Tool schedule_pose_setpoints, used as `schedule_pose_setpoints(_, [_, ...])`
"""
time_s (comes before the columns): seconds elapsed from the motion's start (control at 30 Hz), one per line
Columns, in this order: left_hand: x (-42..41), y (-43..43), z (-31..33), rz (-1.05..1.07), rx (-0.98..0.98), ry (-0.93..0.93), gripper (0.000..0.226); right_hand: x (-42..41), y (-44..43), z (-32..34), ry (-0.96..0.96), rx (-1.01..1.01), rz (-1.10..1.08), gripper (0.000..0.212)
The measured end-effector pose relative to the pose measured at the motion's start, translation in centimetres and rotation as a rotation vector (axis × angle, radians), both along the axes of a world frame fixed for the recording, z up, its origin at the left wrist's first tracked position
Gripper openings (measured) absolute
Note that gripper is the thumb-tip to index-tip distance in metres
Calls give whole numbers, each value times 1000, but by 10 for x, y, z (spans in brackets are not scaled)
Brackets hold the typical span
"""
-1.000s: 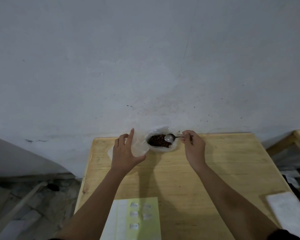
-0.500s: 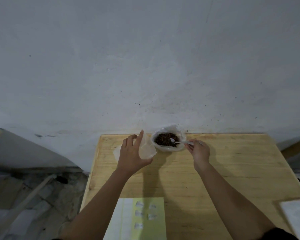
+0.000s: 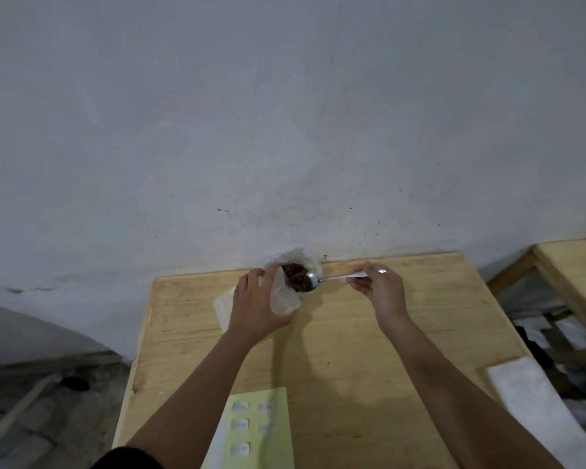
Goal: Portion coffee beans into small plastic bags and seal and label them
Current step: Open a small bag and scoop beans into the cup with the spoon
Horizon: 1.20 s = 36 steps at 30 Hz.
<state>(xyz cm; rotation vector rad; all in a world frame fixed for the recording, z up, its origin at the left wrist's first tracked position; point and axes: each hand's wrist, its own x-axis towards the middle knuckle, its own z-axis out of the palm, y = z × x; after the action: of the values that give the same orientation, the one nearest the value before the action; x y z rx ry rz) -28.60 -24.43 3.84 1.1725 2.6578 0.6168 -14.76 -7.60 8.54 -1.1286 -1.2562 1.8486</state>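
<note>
A large clear bag of dark coffee beans (image 3: pixel 296 275) stands open at the table's far edge against the wall. My left hand (image 3: pixel 256 302) holds a small clear plastic bag (image 3: pixel 283 296) with its mouth tipped toward the beans. My right hand (image 3: pixel 378 287) pinches the handle of a metal spoon (image 3: pixel 339 277), whose bowl lies among the beans at the big bag's right rim. A yellow-green sheet with several white labels (image 3: pixel 256 428) lies at the near edge between my forearms.
The wooden table (image 3: pixel 352 350) butts against a grey wall. More small bags (image 3: pixel 222 308) lie flat under my left hand. A white pad (image 3: pixel 535 401) lies at the table's right near corner. A second wooden table (image 3: pixel 575 265) and floor clutter sit to the right.
The spoon's bowl has dipped deeper into the beans. My left hand has brought the small bag closer to the big bag's mouth. The camera has shifted.
</note>
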Motion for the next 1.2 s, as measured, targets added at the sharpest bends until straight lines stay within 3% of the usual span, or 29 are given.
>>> schedule_pose_setpoints(0.13, [11,10,-3,-57,20,15,103,9,-2,2,-26,111,91,27])
schedule_pose_setpoints(0.4, [6,-4,-5,-45,60,0,100,20,4,-14,-121,297,-15,27])
schedule_pose_setpoints(0.53, [-4,-17,-4,-34,49,7,101,5,-7,-26,-143,362,64,18])
schedule_pose_setpoints(0.7, [-17,-35,-8,0,58,13,101,-25,-23,-41,-210,430,162,24])
schedule_pose_setpoints(0.87, [-26,-49,-13,20,50,-3,101,-49,-31,-59,-251,247,87,20])
schedule_pose_setpoints(1.0, [-30,-55,-13,27,36,11,100,-54,-29,-63,-201,27,-85,20])
schedule_pose_setpoints(1.2, [-30,-49,-16,25,25,26,101,-41,-17,-53,-94,-113,-204,29])
